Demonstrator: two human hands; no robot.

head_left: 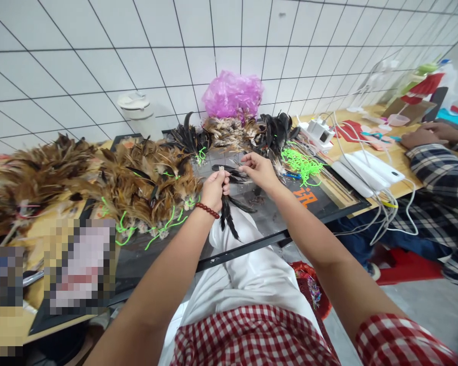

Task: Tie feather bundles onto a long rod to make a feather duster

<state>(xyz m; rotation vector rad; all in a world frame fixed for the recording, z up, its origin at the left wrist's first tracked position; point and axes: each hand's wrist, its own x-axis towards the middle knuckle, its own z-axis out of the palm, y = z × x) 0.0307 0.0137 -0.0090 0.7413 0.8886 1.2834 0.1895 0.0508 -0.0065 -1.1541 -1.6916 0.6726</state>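
My left hand (215, 189), with a beaded bracelet (207, 210) at its wrist, is closed around a small bunch of black feathers (229, 219). The pale quill ends stick up above the thumb, and the feather tips hang down below the fist. To its right, my right hand (258, 170) has its fingers drawn together close to dark feathers; what they pinch, if anything, is too small to make out. Black feathers (277, 133) and bright green ties (301, 161) lie just beyond it. Brown feather bundles (148, 178), some bound with green ties, are heaped left of my left hand.
A pink plastic bag (232, 94) and a white lidded container (135, 112) stand by the tiled wall. On the right are a power strip (317, 133), white devices (368, 172) and trailing cables. Another person's hands (427, 136) rest at the table's far right.
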